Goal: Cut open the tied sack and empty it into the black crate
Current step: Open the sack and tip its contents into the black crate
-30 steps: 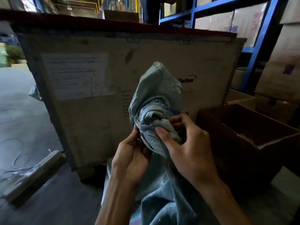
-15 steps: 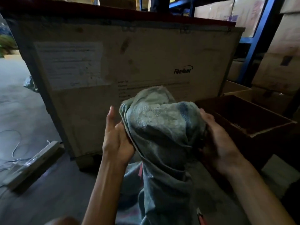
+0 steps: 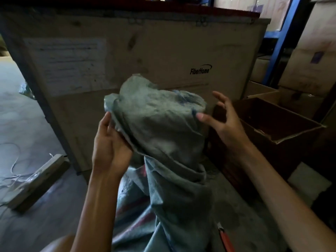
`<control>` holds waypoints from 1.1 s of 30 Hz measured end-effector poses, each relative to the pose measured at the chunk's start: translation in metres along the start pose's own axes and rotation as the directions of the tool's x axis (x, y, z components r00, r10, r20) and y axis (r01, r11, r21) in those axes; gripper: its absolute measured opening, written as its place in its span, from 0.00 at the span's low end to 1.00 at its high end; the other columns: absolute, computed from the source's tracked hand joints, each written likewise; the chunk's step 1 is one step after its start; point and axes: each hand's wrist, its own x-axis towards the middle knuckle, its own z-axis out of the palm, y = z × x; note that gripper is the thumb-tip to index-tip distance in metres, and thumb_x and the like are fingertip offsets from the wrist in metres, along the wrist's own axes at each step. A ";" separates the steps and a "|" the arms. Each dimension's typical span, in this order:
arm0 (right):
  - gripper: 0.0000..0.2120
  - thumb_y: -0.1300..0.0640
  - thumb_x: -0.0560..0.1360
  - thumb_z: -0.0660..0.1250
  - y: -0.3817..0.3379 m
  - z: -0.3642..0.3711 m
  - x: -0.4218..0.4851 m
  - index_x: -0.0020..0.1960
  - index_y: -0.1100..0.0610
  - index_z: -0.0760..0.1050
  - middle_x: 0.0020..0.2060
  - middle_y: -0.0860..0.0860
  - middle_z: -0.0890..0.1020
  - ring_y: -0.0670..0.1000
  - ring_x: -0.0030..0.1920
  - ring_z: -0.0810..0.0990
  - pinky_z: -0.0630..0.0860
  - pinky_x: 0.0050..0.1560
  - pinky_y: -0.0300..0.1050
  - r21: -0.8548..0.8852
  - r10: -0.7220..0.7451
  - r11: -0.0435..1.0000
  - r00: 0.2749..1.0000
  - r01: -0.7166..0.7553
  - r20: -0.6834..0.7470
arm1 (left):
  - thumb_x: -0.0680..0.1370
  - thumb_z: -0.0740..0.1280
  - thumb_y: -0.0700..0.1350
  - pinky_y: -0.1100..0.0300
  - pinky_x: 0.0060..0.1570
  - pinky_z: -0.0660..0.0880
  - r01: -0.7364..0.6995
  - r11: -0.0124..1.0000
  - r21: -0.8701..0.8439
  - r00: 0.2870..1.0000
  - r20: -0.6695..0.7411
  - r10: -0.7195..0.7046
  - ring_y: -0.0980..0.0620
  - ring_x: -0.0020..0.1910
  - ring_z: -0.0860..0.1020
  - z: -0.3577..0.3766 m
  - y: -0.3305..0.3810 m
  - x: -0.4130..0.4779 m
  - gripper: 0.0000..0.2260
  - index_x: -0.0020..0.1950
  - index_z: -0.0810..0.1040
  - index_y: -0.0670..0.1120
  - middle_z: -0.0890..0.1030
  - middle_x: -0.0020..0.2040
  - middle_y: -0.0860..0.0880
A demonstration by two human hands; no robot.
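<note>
A grey-green woven sack (image 3: 160,128) stands upright in front of me, its top bunched and folded over. My left hand (image 3: 111,148) grips the sack's left edge near the top. My right hand (image 3: 223,122) hovers just right of the sack top, fingers spread, thumb close to the fabric and holding nothing. A dark crate (image 3: 272,135) lined with cardboard stands open to the right of the sack. On the floor at the sack's lower right lies a red-handled cutter (image 3: 226,239).
A large plywood shipping box (image 3: 163,51) fills the view right behind the sack. Cardboard boxes (image 3: 312,70) and a blue rack (image 3: 280,44) stand at the right. A wooden plank (image 3: 38,180) and loose wires lie on the concrete floor at the left.
The sack's neck, pinched by both hands a second ago, has spread into a wide bundle. My right hand has come off the sack and opened; my left hand stays on the left edge.
</note>
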 end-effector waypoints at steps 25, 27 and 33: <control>0.11 0.51 0.80 0.64 0.043 -0.094 0.008 0.46 0.51 0.84 0.52 0.59 0.86 0.56 0.48 0.85 0.80 0.52 0.51 -0.026 0.257 0.961 0.927 -0.274 -0.274 | 0.81 0.67 0.38 0.65 0.23 0.77 -0.138 0.806 0.576 0.904 -0.258 0.340 0.58 0.25 0.80 -0.041 0.015 0.010 0.09 0.44 0.77 0.50 0.83 0.34 0.50; 0.12 0.44 0.80 0.63 0.053 -0.090 0.000 0.58 0.44 0.82 0.60 0.54 0.84 0.56 0.60 0.83 0.77 0.62 0.59 0.109 0.269 0.957 0.963 -0.268 0.007 | 0.83 0.63 0.37 0.66 0.23 0.78 -0.112 0.858 0.502 0.961 -0.165 0.222 0.59 0.26 0.82 -0.037 0.005 0.010 0.09 0.50 0.79 0.50 0.85 0.35 0.52; 0.61 0.50 0.56 0.86 0.079 -0.039 -0.005 0.76 0.31 0.49 0.72 0.46 0.70 0.55 0.68 0.74 0.77 0.63 0.61 0.083 0.341 0.918 0.879 -0.388 0.333 | 0.79 0.64 0.34 0.48 0.64 0.78 -0.095 0.943 0.318 0.989 0.135 0.054 0.45 0.63 0.82 -0.013 -0.040 0.014 0.32 0.80 0.62 0.53 0.80 0.67 0.42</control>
